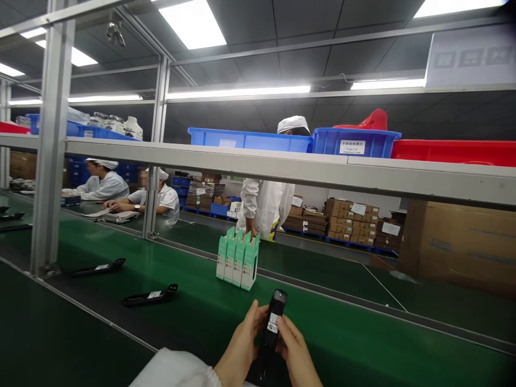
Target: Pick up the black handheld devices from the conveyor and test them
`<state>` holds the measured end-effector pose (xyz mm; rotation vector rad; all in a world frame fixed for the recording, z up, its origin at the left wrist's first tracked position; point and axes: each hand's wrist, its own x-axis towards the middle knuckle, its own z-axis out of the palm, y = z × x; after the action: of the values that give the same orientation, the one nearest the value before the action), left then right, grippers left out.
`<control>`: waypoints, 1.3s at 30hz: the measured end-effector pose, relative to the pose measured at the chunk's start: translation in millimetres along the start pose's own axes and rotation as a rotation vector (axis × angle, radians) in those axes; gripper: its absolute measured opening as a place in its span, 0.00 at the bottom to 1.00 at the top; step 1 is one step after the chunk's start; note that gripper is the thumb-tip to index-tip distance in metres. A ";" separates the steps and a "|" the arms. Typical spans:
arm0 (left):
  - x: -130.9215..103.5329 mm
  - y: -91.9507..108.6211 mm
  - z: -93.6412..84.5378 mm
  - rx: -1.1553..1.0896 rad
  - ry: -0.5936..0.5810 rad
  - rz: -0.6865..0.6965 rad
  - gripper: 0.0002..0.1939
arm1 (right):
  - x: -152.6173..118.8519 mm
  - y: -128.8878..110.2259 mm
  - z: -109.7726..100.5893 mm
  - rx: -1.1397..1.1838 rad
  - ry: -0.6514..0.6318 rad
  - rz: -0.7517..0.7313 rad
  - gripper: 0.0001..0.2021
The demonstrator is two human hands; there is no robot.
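A slim black device with a small white label stands tilted between my two hands above the green belt. My left hand grips it from the left side, fingers curled behind it. From the right, my right hand holds it too, with the thumb pressed beside the label. Just beyond stand several white-and-green cartons in a row, their top flaps up. Two similar black devices lie to the left, the nearer device and a farther device, each with a white label.
A metal shelf crosses above the belt, carrying blue bins and a red bin. An upright post stands at left. A person in white stands behind the cartons; two others sit at left. A large cardboard box is at right.
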<state>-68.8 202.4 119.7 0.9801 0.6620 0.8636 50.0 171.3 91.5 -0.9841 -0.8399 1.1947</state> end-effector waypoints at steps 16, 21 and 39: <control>5.0 -10.6 -15.6 0.036 0.123 -0.009 0.32 | -8.3 -3.9 6.0 -0.059 -0.066 -0.026 0.26; 5.3 -10.7 -16.4 0.140 0.102 0.001 0.31 | 1.4 4.4 -3.5 -0.071 0.022 -0.029 0.26; 16.2 42.0 -92.6 1.386 0.444 0.382 0.24 | 3.8 -0.8 -9.8 -0.027 0.068 0.008 0.27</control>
<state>-148.2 267.9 117.5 2.2279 1.5707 0.9193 60.0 173.3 88.8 -1.0455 -0.8006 1.1524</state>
